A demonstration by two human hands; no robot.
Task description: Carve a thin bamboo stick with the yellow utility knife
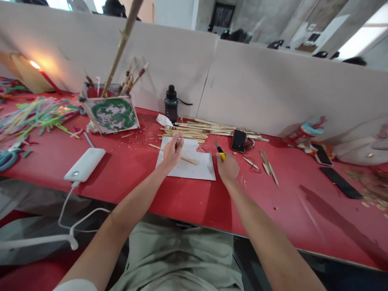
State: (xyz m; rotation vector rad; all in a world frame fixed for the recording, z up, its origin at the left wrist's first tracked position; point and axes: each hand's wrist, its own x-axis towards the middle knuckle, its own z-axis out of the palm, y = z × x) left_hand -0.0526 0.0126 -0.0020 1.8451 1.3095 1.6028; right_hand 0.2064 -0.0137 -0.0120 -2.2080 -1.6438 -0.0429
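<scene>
My left hand is closed, its fingers curled over a white sheet of paper. A thin bamboo strip crosses beneath or through that hand; whether the fingers grip it is hidden. My right hand is closed around a yellow and black utility knife, its blade pointing up and away from me. The knife is just right of the paper, apart from the strip. Behind the paper lies a pile of bamboo strips.
A black phone and pointed bamboo pieces lie to the right. A dark bottle stands at the back, beside a dragon-patterned holder. Leftward are a white power bank, blue scissors and a lit candle.
</scene>
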